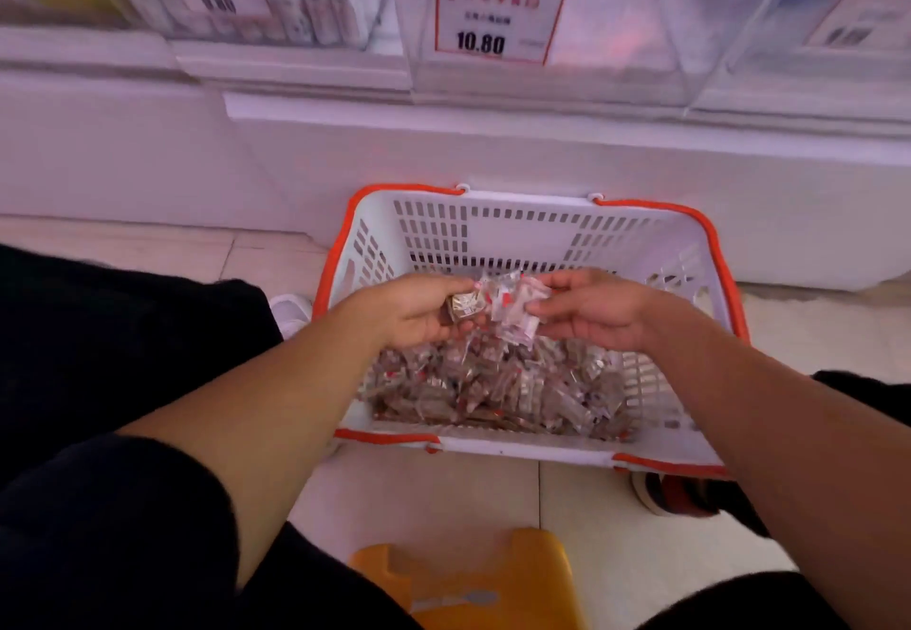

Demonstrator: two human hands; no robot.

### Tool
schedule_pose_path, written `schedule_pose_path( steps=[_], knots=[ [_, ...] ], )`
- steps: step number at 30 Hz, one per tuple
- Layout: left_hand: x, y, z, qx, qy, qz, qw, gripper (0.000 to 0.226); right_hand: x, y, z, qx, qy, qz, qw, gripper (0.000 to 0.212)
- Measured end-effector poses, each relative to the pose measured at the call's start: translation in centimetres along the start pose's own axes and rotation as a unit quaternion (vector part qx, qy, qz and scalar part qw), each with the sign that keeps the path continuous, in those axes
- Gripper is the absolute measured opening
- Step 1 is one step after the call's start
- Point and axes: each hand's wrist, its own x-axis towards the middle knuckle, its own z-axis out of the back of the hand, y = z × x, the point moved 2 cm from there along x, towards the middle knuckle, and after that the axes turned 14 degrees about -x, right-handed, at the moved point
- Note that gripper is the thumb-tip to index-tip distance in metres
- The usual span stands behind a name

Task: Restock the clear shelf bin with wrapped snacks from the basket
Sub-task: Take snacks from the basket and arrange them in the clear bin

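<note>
Both my hands holding wrapped snacks over the basket.
My left hand (419, 309) and right hand (591, 314) each grip part of a snack bunch (503, 306) above the white basket (517, 230); clear shelf bin (616, 38) sits above, more snacks (493, 383) below.

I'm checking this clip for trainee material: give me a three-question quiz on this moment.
1. True or false: both hands hold wrapped snacks above the basket.
2. What price shows on the red-bordered tag? A) 8.80 B) 10.80 C) 12.80
3. What yellow thing sits on the floor nearest the camera?

Key:
1. True: the left hand and right hand grip a bunch of wrapped snacks.
2. B.
3. A yellow stool.
</note>
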Motion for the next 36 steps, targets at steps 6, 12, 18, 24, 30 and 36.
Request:
schedule_pose_path(
  steps=[6,12,18,24,30,36],
  knots=[
    [-10.0,-10.1,-6.9,0.031,0.093,-0.107,0.989,0.023,-9.2,12.1,-2.0,-0.073,-0.017,0.162,0.984,0.045],
    [-15.7,-11.7,-10.4,0.048,0.172,-0.185,0.966,0.034,-15.9,15.9,-4.3,-0.107,-0.087,0.335,0.932,0.038],
    [-16.3,-12.2,-13.0,-0.01,0.229,-0.191,0.954,0.033,-15.9,17.3,-5.2,-0.076,-0.233,0.416,0.876,0.033],
    [-16.0,-12.0,-13.2,-0.007,0.223,-0.24,0.945,0.029,-15.7,16.3,-5.4,-0.14,-0.367,0.405,0.826,0.027],
    [-16.0,-11.5,-13.4,0.025,0.195,-0.288,0.937,0.036,-15.5,15.5,-6.5,-0.146,-0.347,0.435,0.818,0.012],
    [-16.0,-11.0,-14.0,0.025,0.068,-0.363,0.929,0.058,-14.6,14.7,-7.4,-0.181,-0.344,0.408,0.826,0.046]
  ],
)
